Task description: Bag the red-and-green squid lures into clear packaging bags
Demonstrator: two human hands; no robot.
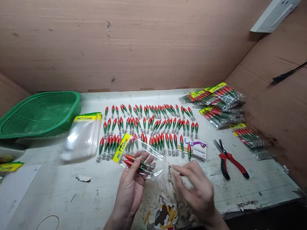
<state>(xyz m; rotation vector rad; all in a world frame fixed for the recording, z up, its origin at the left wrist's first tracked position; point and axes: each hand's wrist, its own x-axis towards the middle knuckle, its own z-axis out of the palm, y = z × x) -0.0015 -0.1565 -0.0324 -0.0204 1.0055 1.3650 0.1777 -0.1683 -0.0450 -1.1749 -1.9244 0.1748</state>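
My left hand [132, 186] holds a clear plastic bag [158, 162] with a yellow "BCT LURE" header, the thumb pressing on its front. Inside the bag lie two red and green squid lures [134, 161]. To the right of the bag, my right hand [193, 188] hovers over the table, slightly blurred, its fingers bent and the index apart from the thumb; nothing shows between them. Just beyond its knuckles lies a single lure [189, 150]. Three rows of similar lures [153, 123] lie behind the bag, which partly covers the front row.
A green basket [49, 124] and a stack of clear bags [79, 139] stand at left. Filled lure packs [221, 104] are piled at back right, near red-handled pliers [228, 159]. A small printed box [199, 150] lies by the front row. The tabletop's front edge is torn.
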